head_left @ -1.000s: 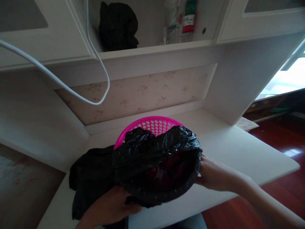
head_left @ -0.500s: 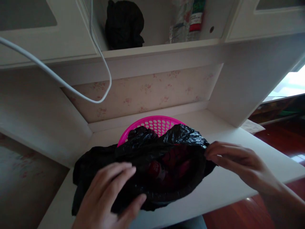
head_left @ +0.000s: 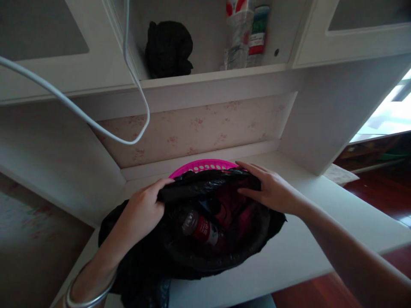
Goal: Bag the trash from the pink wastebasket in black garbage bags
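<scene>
A black plastic bag (head_left: 192,188) lines a pink perforated basket (head_left: 205,163), whose far rim shows behind the bag. My left hand (head_left: 147,209) is closed on the bag's edge at the left of the opening. At the far right, my right hand (head_left: 272,186) grips the bag's edge, its thumb inside and fingers over the rim. Inside the opening lies a plastic bottle (head_left: 204,229) with a red and white label; other dark and pinkish contents around it are hard to make out. Loose bag material hangs over the left side.
The basket stands on a white desktop (head_left: 321,222). Above it, an open cabinet shelf (head_left: 205,79) holds a dark bundle (head_left: 168,49), clear plastic cups (head_left: 237,38) and a green-and-red canister (head_left: 258,34). A white cable (head_left: 73,107) loops down at the left.
Both hands have moved to the far part of the bag's rim and taken hold there. The opening is wider, and the bottle shows more fully. The view has tilted up slightly.
</scene>
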Tool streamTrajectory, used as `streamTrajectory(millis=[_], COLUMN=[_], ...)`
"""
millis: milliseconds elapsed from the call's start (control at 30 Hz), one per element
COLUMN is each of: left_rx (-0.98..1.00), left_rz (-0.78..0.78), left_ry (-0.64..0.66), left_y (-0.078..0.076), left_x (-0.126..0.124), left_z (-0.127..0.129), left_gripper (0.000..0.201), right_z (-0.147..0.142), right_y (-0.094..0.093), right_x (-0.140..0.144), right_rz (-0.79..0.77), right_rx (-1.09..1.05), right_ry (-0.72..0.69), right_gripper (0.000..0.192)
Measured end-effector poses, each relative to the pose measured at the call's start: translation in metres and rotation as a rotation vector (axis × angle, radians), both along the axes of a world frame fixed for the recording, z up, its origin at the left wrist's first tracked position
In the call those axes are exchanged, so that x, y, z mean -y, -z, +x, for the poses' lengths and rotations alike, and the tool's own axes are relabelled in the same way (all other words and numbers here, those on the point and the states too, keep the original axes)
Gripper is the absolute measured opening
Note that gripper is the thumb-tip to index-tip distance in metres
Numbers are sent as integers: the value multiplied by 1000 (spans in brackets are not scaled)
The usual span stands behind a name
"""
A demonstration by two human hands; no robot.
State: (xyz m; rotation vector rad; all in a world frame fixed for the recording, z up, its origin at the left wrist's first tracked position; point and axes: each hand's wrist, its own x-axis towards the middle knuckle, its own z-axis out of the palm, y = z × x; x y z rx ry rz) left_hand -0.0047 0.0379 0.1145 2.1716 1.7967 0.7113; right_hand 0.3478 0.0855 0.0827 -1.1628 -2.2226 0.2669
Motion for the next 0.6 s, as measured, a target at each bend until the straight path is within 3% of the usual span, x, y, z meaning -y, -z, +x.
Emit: streamTrajectory(millis=[100, 233, 367, 467, 533, 600], left_rx=[193, 400, 164, -71, -71, 36], left_rz=[-5, -116, -17, 51, 46, 47], left_ry=[39, 67, 161, 134, 108, 73], left_y=[-6, -8, -7, -7, -5, -2], left_x=[-6, -21, -29, -33, -38, -44], left_z=[8, 10, 9, 8, 5, 3], left_gripper=[50, 41, 51, 21, 23, 28], right_z=[-7, -13, -11, -9, -9, -11], right_y=[-10, -11, -14, -20, -21, -18], right_x=[-13, -28, -32, -29, -28, -31], right_rz=[-107, -188, -281, -431, -407, -321], right_rx=[-29, -344, -454, -283, -160, -176], right_ry=[-8, 155, 138, 1, 8, 93], right_gripper=[26, 21, 42, 54, 44, 40])
